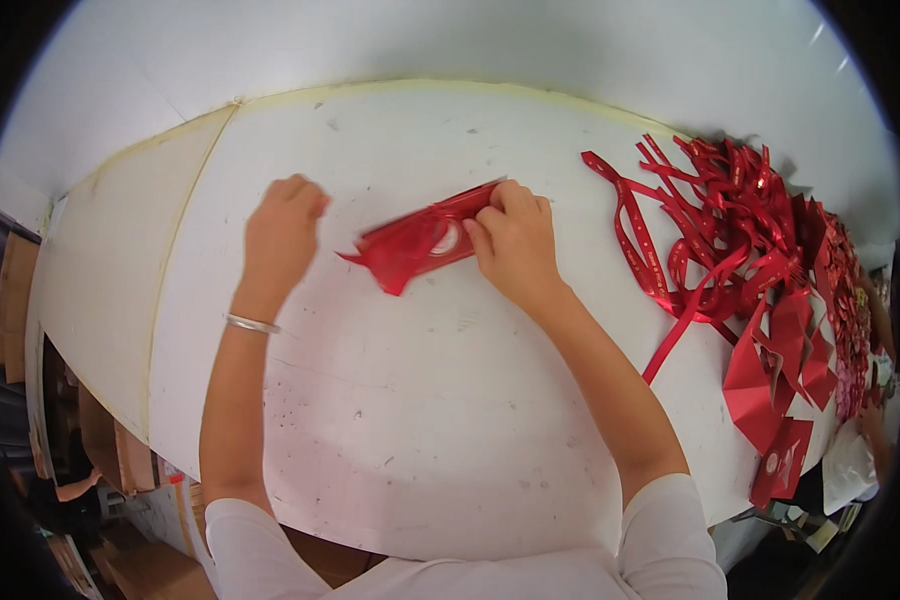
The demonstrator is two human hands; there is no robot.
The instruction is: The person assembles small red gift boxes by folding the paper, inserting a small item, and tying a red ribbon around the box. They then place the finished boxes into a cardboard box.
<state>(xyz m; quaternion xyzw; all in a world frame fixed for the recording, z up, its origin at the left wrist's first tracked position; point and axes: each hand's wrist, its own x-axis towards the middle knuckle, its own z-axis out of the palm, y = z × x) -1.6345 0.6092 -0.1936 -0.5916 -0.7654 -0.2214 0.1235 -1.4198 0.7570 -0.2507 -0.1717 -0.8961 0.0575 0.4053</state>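
My right hand (517,235) pinches the right end of a narrow red paper box (460,207) with a pale round patch on its face. The box lies tilted above the white table, its right end higher in the picture. A red ribbon (395,262) sits around its left part, loose ends spreading below; motion blurs it. To the left and apart from the box, my left hand (285,225) is raised with its fingers curled in. It is slightly blurred, and whatever its fingers may hold is hidden. A silver bangle circles the left wrist.
Loose red printed ribbons (710,230) are heaped at the right of the white table (430,420). Red folded card pieces (770,385) lie nearer, by the right edge. Cardboard boxes (150,565) stand below left. Part of another person's arm (878,310) shows far right.
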